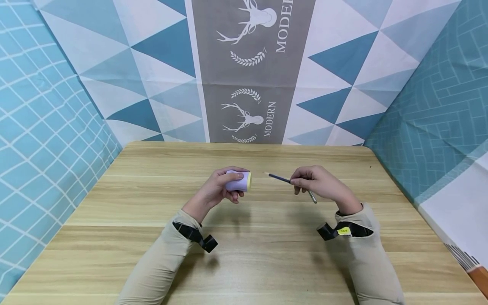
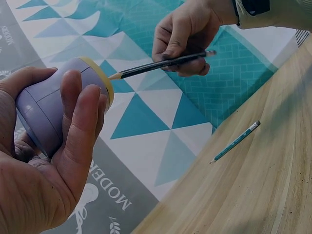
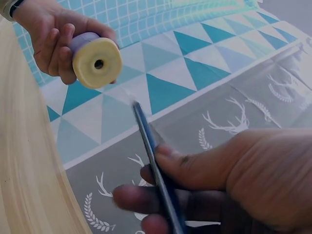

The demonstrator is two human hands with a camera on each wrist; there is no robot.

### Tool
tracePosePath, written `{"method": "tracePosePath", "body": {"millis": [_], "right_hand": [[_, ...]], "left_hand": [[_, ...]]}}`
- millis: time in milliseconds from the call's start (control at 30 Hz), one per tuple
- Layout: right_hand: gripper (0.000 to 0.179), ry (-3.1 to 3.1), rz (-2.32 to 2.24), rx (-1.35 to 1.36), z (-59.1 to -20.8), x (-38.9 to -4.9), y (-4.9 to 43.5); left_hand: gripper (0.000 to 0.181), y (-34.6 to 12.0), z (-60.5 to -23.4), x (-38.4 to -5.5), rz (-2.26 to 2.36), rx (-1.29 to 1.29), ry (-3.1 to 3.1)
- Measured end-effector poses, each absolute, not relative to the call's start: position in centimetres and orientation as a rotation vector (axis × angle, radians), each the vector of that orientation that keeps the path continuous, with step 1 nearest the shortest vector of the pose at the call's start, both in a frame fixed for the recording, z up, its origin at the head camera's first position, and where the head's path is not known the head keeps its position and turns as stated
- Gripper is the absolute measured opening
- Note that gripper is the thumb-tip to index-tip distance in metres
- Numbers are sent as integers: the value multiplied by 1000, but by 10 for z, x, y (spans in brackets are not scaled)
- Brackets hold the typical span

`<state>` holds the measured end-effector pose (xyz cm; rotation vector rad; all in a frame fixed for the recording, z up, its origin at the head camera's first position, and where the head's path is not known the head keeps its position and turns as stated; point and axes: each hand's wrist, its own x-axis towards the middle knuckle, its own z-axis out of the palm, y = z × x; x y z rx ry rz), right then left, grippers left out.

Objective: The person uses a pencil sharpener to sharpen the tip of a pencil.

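My left hand [image 1: 218, 185] grips a lilac pencil sharpener [image 1: 234, 183], fingers and thumb wrapped round its body. Its yellow end faces right, and a round dark hole shows in the middle of that face [image 3: 87, 66] in the right wrist view. In my right hand [image 1: 318, 183], a dark blue pencil [image 1: 280, 177] is pinched between thumb and fingers. The sharpened tip points left at the yellow face, with a gap between them in the head view. Both hands are raised over the table.
A second pencil, green [image 2: 237, 142], lies on the wooden table [image 1: 267, 262], partly behind my right hand in the head view. Patterned cloth [image 1: 160, 63] hangs behind the table and along both sides. Black wrist mounts [image 1: 196, 237] sit over both sleeves.
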<state>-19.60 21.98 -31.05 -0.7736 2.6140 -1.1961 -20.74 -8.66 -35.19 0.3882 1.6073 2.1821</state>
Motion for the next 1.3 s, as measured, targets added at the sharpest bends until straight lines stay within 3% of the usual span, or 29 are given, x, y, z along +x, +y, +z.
{"method": "tracePosePath", "body": {"millis": [467, 767, 1000, 1300], "right_hand": [[22, 2293, -1636, -527, -317, -213, 247], [16, 2267, -1825, -457, -327, -225, 270], [29, 2391, -1782, -362, -337, -235, 285], [17, 2312, -1854, -237, -356, -245, 303]], "left_hand": [[36, -87, -351, -208, 2185, 388, 1599], [32, -88, -351, -208, 2193, 380, 1600], [29, -89, -352, -209, 2194, 378, 1595], [26, -89, -353, -210, 2209, 377, 1588]]}}
